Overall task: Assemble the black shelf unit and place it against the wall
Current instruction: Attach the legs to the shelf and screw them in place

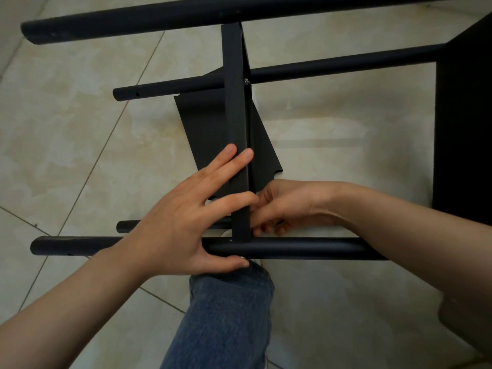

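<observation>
The black shelf unit lies on its side over the tiled floor, seen from above. Its near tube [292,250] runs left to right under my hands. A black shelf panel [235,123] stands edge-on between the near tube and the far tube [159,20]. My left hand [186,222] lies with straight fingers against the panel's left face, its thumb hooked under the near tube and touching a small silver screw head [242,258]. My right hand [285,209] is curled behind the panel's right side near its lower end; what its fingertips hold is hidden.
A loose black panel [207,134] lies flat on the floor under the frame. Two lower tubes [332,66] show open screw holes near their left ends. Another mounted shelf [463,129] fills the right edge. My jeans-clad leg [226,315] reaches under the near tube.
</observation>
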Demonstrator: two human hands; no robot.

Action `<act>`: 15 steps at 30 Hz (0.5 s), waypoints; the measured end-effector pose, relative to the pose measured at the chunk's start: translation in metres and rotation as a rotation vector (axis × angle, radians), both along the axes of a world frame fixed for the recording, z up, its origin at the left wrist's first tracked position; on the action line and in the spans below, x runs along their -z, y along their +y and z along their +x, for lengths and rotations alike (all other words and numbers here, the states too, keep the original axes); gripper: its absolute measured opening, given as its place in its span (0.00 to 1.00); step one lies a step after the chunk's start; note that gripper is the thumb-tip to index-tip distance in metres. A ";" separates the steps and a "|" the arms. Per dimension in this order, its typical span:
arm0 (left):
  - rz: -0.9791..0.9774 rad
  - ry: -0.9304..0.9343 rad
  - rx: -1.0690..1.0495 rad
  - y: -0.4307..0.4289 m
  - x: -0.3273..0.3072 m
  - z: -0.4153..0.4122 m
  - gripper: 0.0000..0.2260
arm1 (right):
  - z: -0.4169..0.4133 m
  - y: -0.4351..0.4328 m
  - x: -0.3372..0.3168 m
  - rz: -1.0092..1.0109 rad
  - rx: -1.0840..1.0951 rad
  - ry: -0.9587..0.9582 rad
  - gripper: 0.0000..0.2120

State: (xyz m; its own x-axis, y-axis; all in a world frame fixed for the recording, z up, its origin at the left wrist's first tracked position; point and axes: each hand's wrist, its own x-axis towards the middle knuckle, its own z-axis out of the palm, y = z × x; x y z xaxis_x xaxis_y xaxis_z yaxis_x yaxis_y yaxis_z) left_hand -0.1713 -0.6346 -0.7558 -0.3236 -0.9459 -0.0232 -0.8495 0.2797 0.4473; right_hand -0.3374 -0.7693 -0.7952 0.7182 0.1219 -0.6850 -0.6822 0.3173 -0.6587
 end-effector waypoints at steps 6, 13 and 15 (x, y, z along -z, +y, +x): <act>0.007 0.002 0.000 0.000 0.000 0.001 0.33 | -0.004 -0.004 -0.003 0.061 0.028 -0.003 0.11; 0.000 0.001 0.000 0.000 0.000 0.001 0.32 | -0.001 -0.001 -0.002 0.020 0.010 -0.008 0.15; 0.000 -0.001 0.000 0.000 0.000 0.000 0.33 | -0.001 -0.002 -0.002 0.017 -0.002 0.001 0.16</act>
State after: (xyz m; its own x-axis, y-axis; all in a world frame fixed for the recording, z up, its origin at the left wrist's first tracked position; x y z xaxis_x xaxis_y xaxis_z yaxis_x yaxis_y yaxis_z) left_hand -0.1710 -0.6346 -0.7555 -0.3236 -0.9459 -0.0231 -0.8498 0.2798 0.4467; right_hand -0.3382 -0.7711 -0.7936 0.7173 0.1352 -0.6836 -0.6835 0.3268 -0.6526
